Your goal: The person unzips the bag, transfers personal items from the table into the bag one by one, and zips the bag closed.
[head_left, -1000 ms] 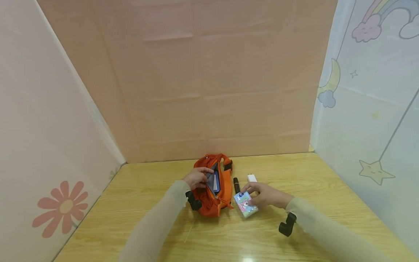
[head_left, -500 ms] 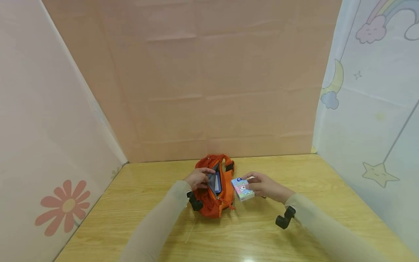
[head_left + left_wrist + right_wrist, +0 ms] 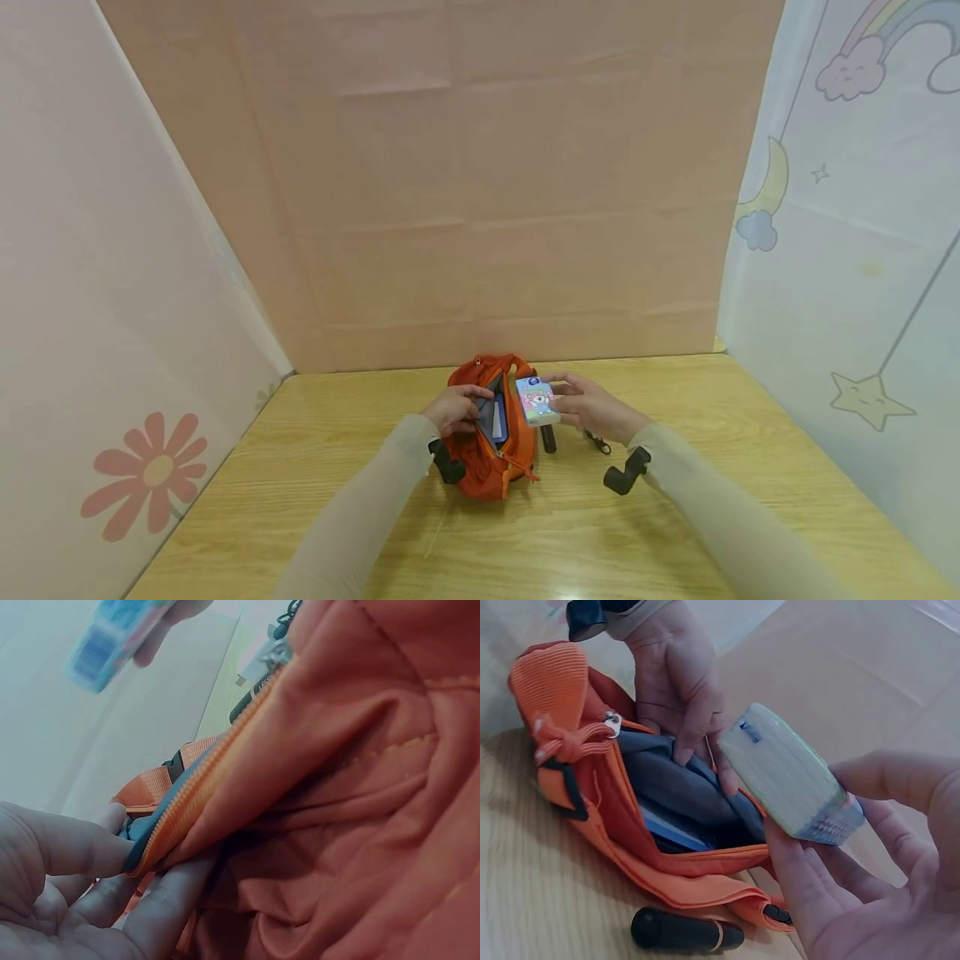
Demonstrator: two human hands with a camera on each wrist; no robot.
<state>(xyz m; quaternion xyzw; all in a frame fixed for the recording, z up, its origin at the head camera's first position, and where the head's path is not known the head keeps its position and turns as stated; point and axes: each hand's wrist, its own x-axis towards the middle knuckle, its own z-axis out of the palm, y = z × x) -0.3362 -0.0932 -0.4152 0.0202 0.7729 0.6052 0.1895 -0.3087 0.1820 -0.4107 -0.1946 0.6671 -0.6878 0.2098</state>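
Note:
An orange waist bag (image 3: pixel 480 479) lies on the table, its zipped mouth gaping to a grey lining (image 3: pixel 675 769). My left hand (image 3: pixel 452 409) pinches the edge of that mouth between thumb and fingers, as the left wrist view shows closely. Inside sits a flat blue-and-white item (image 3: pixel 671 829), partly covered by the lining. My right hand (image 3: pixel 596 410) grips a pocket tissue pack (image 3: pixel 537 402) with a cartoon print, thumb on one side and fingers on the other. The pack is held up beside the bag's mouth, overlapping the strap in the head view.
A black capped tube (image 3: pixel 679 930) lies on the table right of the bag, near its strap buckle (image 3: pixel 778 913). A white plug charger (image 3: pixel 256 658) and a black cord (image 3: pixel 288 616) are beyond it. Cloth panels (image 3: pixel 480 208) wall the back and sides.
My right hand has lifted the tissue pack from the table, carrying it up and left towards the bag, uncovering the black tube's lower end. My left hand keeps its hold on the bag's edge.

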